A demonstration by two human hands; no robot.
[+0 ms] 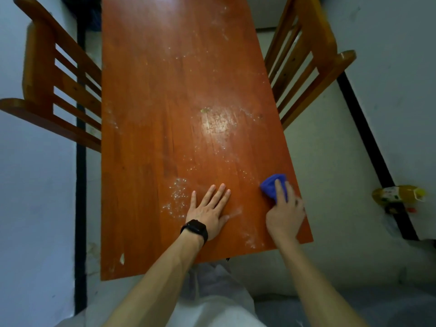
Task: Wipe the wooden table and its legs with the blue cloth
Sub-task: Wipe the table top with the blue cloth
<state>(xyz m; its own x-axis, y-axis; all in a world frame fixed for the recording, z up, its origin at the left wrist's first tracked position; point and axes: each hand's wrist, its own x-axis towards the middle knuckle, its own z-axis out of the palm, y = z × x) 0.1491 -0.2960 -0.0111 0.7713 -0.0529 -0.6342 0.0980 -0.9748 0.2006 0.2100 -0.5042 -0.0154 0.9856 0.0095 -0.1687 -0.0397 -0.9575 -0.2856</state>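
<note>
The bunched blue cloth [271, 186] sits at the near right edge of the long reddish-brown wooden table [165, 90]. The right hand [284, 215] grips it and presses it down, fingers curled over it. Just to its left, the left hand [208, 213] lies flat on the top, fingers straight. White specks [177, 194] lie further left, and more run ahead along the table's long axis, away from the person. The wiping likely has to travel left and forward from the right hand.
</note>
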